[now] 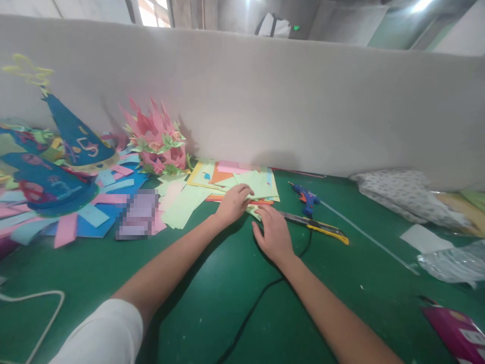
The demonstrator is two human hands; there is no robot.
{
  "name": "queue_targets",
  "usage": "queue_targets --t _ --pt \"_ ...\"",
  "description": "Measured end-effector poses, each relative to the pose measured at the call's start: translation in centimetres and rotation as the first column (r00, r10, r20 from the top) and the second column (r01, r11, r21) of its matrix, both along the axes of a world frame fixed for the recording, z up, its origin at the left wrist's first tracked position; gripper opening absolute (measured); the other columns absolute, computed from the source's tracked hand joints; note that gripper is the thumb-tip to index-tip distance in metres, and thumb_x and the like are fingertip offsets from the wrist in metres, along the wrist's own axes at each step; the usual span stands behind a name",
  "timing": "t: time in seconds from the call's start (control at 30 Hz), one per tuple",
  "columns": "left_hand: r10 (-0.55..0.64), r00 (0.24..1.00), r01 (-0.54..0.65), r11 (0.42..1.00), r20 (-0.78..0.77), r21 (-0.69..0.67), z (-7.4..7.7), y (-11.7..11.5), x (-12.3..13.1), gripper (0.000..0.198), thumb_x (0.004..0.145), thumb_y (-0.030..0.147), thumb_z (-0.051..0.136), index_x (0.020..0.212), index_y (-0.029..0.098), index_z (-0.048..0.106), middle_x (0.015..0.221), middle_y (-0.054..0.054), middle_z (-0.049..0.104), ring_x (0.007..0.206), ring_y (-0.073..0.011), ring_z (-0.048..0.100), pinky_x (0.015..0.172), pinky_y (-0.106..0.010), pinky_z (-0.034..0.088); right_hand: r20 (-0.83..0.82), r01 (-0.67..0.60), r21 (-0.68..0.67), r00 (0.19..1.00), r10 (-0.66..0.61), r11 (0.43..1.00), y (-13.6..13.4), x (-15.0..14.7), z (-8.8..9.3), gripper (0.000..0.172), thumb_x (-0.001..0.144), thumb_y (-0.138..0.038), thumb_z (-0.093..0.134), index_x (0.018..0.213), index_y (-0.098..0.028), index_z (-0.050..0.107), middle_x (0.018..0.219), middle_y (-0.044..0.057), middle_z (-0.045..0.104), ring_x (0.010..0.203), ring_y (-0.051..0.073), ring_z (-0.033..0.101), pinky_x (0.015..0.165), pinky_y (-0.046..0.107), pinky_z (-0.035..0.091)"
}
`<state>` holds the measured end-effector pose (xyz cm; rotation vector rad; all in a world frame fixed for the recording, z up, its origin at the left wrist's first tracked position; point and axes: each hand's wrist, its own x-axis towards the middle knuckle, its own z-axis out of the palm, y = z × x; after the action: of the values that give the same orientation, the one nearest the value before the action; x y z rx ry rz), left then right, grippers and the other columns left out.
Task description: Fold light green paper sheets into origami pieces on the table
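My left hand (235, 205) lies over the front edge of a pile of coloured paper (257, 184), fingers reaching to the right and slightly bent. Close beside it, my right hand (273, 232) has its fingertips on a small pale green paper piece (253, 211), its thumb held apart from the fingers. Neither hand visibly grips anything, though the left fingers' undersides are hidden. A yellow utility knife (328, 230) with its blade out lies just right of my right hand. Behind the knife is a blue glue gun (308, 199) with a long clear glue stick (367, 235).
Pale green strips (185, 205) and a pixelated flat object (137, 215) lie to the left. Blue cone hats (78, 131) and a pink paper crown (157, 136) stand by the white partition (303, 101). A black cord (252, 308), plastic wrap (454, 263) and magenta box (454, 328) are nearer.
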<state>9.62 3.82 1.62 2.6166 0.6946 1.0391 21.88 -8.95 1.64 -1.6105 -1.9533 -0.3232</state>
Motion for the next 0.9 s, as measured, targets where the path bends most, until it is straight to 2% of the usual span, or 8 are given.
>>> queue_targets --t 0.13,0.3,0.43,0.57,0.67,0.7,0.77,0.9 --pt "0.034 0.990 -0.035 0.999 -0.136 -0.001 -0.7 1.2 0.6 0.031 0.080 0.016 0.057 0.111 0.015 0.051 0.118 -0.011 0.054 0.108 -0.0211 0.053 0.091 -0.034 0.045 0.025 -0.053 -0.146 0.998 0.057 0.988 0.2 0.3 -0.6 0.022 0.091 -0.022 0.041 0.100 -0.016 0.060 0.100 0.011 0.065 0.094 0.023 0.057 0.083 0.037 0.044" --pt "0.086 0.967 -0.094 0.995 -0.240 -0.022 -1.3 1.9 0.8 0.021 0.088 0.018 0.048 0.107 0.013 0.054 0.102 -0.010 0.061 0.092 -0.0204 0.059 0.081 -0.033 0.048 0.032 -0.043 -0.165 0.998 0.049 0.985 0.3 0.2 -1.0 0.020 0.089 -0.018 0.042 0.095 -0.016 0.061 0.097 0.010 0.065 0.092 0.023 0.057 0.081 0.036 0.044" --pt "0.074 0.954 -0.075 0.997 -0.291 0.008 -1.0 2.1 0.6 0.022 0.089 0.012 0.043 0.107 0.013 0.055 0.090 -0.009 0.063 0.088 -0.0204 0.060 0.080 -0.033 0.047 0.028 -0.031 -0.193 0.999 0.037 0.981 0.4 0.2 -1.0 0.017 0.088 -0.018 0.045 0.096 -0.015 0.060 0.097 0.011 0.063 0.091 0.024 0.056 0.082 0.037 0.043" --pt "0.060 0.953 -0.052 0.998 -0.297 0.036 -0.7 1.7 0.1 0.027 0.089 0.010 0.041 0.113 0.015 0.053 0.094 -0.008 0.062 0.093 -0.0202 0.057 0.083 -0.033 0.045 0.003 -0.064 -0.192 0.998 0.065 0.979 0.3 0.2 -0.8 0.016 0.087 -0.018 0.046 0.096 -0.016 0.059 0.098 0.011 0.062 0.093 0.025 0.054 0.083 0.039 0.042" --pt "0.092 0.970 -0.088 0.996 -0.224 0.027 -0.4 0.7 -0.4 0.027 0.092 0.012 0.034 0.114 0.015 0.049 0.097 -0.008 0.060 0.095 -0.0192 0.055 0.085 -0.033 0.044 -0.047 -0.068 -0.128 0.997 0.063 0.989 0.2 0.3 -0.7 0.019 0.087 -0.018 0.045 0.102 -0.016 0.056 0.104 0.012 0.060 0.098 0.026 0.052 0.087 0.041 0.041" --pt "0.114 0.983 -0.115 0.993 -0.146 0.002 -0.2 0.2 -0.5 0.026 0.092 0.012 0.032 0.112 0.015 0.049 0.096 -0.008 0.059 0.094 -0.0187 0.054 0.085 -0.032 0.044 -0.076 -0.059 -0.091 0.996 0.052 0.994 0.2 0.4 -0.7 0.021 0.087 -0.018 0.044 0.105 -0.015 0.055 0.106 0.013 0.059 0.101 0.026 0.051 0.089 0.041 0.041" --pt "0.125 0.992 -0.124 0.989 0.017 -0.076 0.3 -0.9 -0.8 0.025 0.092 0.012 0.029 0.106 0.016 0.049 0.097 -0.007 0.056 0.092 -0.0169 0.053 0.083 -0.029 0.044 -0.131 -0.030 -0.020 0.991 0.027 0.999 0.1 0.6 -0.8 0.024 0.087 -0.018 0.043 0.110 -0.014 0.052 0.108 0.014 0.057 0.105 0.027 0.049 0.092 0.041 0.040" --pt "0.115 0.974 -0.059 0.960 0.195 -0.272 1.8 -2.8 -1.4 0.023 0.089 0.009 0.027 0.094 0.018 0.047 0.092 -0.004 0.053 0.086 -0.0146 0.050 0.080 -0.027 0.042 -0.150 0.030 0.017 0.988 -0.027 0.999 0.0 0.9 -0.9 0.033 0.086 -0.022 0.046 0.119 -0.016 0.049 0.104 0.013 0.054 0.101 0.027 0.048 0.089 0.042 0.041"
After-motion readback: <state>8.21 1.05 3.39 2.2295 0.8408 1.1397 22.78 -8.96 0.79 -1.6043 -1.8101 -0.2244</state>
